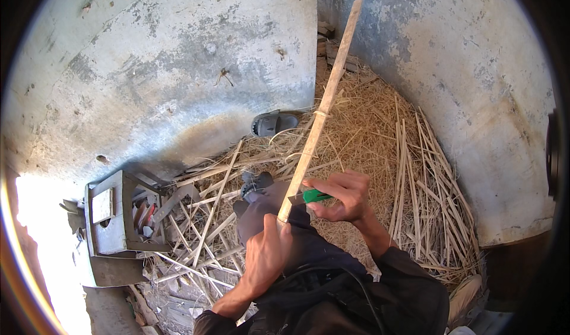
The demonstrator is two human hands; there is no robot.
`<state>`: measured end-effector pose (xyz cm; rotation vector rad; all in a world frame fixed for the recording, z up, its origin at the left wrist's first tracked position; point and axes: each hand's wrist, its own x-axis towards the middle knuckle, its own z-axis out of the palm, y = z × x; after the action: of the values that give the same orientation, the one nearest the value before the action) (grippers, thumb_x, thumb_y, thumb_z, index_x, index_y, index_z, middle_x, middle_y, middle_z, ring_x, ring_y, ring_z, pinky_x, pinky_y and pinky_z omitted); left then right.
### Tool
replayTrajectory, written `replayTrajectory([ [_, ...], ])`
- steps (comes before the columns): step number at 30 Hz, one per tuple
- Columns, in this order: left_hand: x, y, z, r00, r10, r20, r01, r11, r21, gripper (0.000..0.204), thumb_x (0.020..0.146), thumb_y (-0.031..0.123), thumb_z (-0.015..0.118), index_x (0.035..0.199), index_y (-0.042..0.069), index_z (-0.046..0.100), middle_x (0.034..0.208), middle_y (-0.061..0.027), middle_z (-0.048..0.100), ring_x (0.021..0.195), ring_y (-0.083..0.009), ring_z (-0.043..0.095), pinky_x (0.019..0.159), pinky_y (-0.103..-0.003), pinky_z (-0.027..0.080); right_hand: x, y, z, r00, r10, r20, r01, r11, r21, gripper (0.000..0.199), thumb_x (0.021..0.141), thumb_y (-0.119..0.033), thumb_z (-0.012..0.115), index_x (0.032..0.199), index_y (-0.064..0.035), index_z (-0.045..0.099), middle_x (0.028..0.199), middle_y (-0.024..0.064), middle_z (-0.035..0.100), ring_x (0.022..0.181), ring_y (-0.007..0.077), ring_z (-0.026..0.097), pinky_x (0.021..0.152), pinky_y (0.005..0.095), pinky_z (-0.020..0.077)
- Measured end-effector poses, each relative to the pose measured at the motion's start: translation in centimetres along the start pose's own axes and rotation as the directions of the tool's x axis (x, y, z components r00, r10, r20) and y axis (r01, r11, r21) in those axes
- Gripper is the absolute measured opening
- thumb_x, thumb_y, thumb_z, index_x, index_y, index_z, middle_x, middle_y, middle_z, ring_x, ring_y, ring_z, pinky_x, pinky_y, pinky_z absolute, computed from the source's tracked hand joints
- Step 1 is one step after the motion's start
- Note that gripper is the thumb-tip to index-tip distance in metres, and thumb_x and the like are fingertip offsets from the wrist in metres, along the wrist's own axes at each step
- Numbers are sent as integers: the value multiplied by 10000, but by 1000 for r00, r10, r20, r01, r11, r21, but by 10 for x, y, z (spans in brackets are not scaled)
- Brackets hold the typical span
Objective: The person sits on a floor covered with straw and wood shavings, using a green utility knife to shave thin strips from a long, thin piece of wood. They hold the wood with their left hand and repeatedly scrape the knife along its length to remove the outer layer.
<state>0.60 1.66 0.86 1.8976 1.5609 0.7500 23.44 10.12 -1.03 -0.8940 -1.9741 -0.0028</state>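
A long, pale bamboo strip [323, 106] with a raised ring partway along it slants up and away from my lap. My left hand [267, 252] is closed round its near end, thumb lying along the strip. In my right hand [341, 197] is a utility knife [314, 196] with a green handle, gripped between thumb and fingers. Its short blade lies against the strip's right edge, just beyond my left thumb. The blade's tip is too small to show whether it cuts in.
Shavings [362, 127] and scattered strips cover the floor ahead. A bundle of thin strips [439, 198] lies on the right, beside a worn wall [475, 97]. An overturned wooden stool [110, 216] holding odds and ends is at left. A grey slipper [274, 123] lies near the far wall.
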Motion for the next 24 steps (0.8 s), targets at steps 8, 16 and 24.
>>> replayTrajectory([
  [8,-27,-16,8,996,18,92,-13,998,-54,232,1111,218,518,1052,4,454,622,-268,555,594,-539,586,520,-589,421,10,61,-14,888,378,-261,-367,926,91,270,912,-199,771,1110,-19,812,843,96,790,669,114,704,555,272,527],
  [16,-31,-17,1,994,46,102,-38,996,-83,238,1091,213,562,1054,2,461,634,-266,574,606,-535,601,523,-594,434,14,69,-17,924,284,-258,-257,957,131,288,897,-187,778,1133,-27,816,877,110,802,664,129,709,554,278,536],
  [24,-43,-24,-3,992,50,112,-52,998,19,216,1062,142,597,1074,-35,473,639,-254,561,567,-504,605,500,-574,469,25,92,-8,945,253,-209,-252,967,34,286,898,-243,790,1115,-64,837,896,105,820,646,120,718,537,267,532],
])
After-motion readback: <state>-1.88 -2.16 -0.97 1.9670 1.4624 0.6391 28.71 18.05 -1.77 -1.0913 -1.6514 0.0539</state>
